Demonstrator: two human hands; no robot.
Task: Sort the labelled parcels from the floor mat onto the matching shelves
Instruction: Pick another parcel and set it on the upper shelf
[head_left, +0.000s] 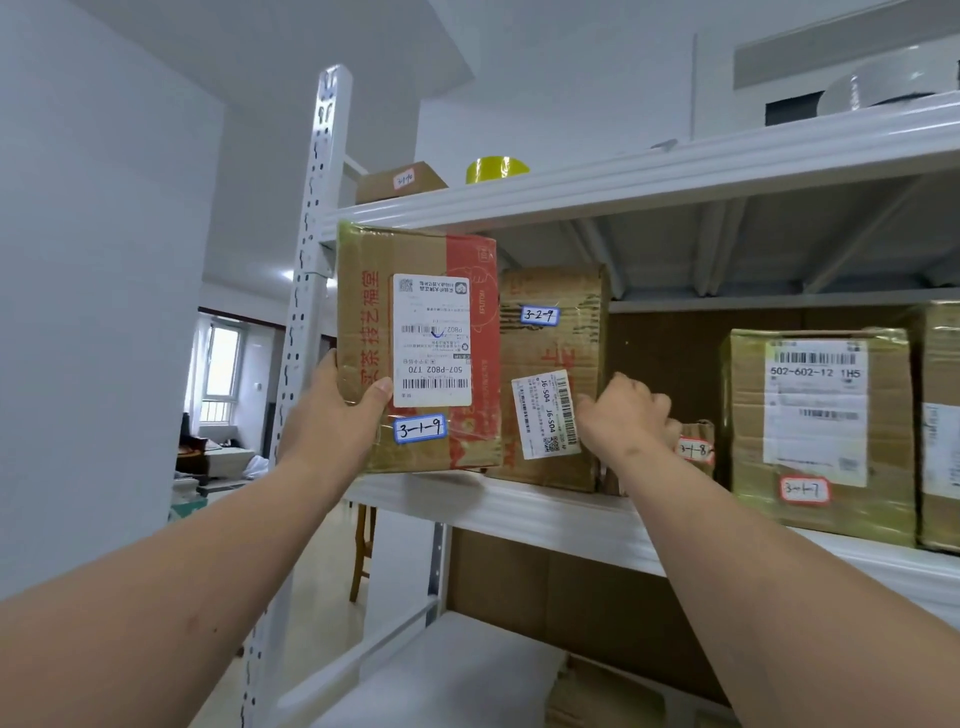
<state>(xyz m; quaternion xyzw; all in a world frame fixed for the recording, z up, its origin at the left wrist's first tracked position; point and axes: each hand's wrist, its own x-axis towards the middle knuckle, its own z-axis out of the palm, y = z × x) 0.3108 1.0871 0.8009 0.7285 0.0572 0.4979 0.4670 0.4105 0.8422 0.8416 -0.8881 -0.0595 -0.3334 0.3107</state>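
My left hand (332, 415) grips the lower left corner of a brown and red parcel (421, 348) marked 3-1-9, which stands upright at the left end of the middle shelf (519, 506). Right beside it stands a brown parcel (556, 379) marked 3-2-9. My right hand (626, 415) has its fingers curled against that parcel's right side, in front of a small box (696, 447) marked 3-1-8. Whether it grips the edge is hidden.
A taped box (821, 431) marked 3-1-7 stands further right on the same shelf, with another box (940, 426) beyond it. The top shelf (623, 176) carries a small box (400, 182) and a yellow tape roll (496, 170). The white upright post (306, 291) is at the left.
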